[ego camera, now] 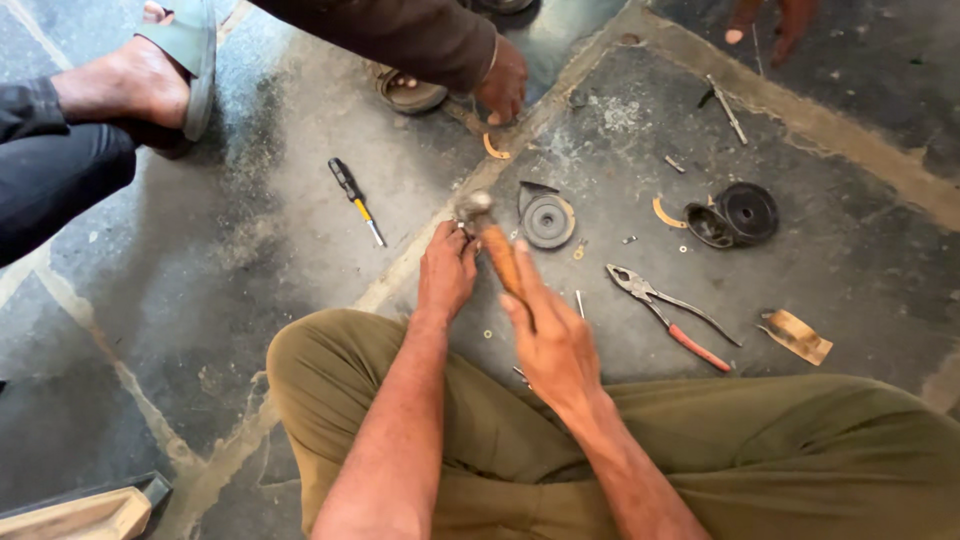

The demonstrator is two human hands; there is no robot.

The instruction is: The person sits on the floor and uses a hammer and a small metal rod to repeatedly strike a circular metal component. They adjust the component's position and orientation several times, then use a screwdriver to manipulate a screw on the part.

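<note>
Hammer (487, 232): wooden handle, metal head, blurred
Right hand (548, 338): closed around handle
Left hand (446, 272): pinching a small part under the head, part hidden

Soft, even daylight, faint shadows (hammer head motion-blurred), edges slightly warped.

Informal floor workshop, people sitting on a grimy stone floor (250, 240). Pliers (668, 312), a screwdriver (355, 198), round metal parts (548, 218) and loose washers are lying scattered about.

Both bare forearms reaching forward over crossed legs, left hand (446, 272) curled fingers-down, right hand (548, 335) fisted, thumb up, close beside it
</note>
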